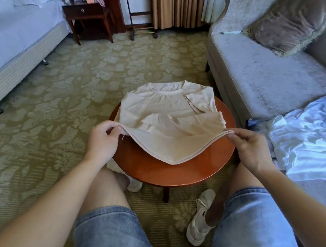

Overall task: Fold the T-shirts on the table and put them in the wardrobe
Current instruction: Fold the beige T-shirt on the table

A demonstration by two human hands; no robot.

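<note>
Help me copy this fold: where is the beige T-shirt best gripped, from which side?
By its near edge's two corners, from the near side. The beige T-shirt lies collar-away on the table, sleeves folded in; the left hand and right hand pinch those corners.

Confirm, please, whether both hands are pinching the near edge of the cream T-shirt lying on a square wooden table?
No: the head view shows a round wooden table, not square. The left hand and right hand do pinch the near edge of the cream T-shirt.
</note>
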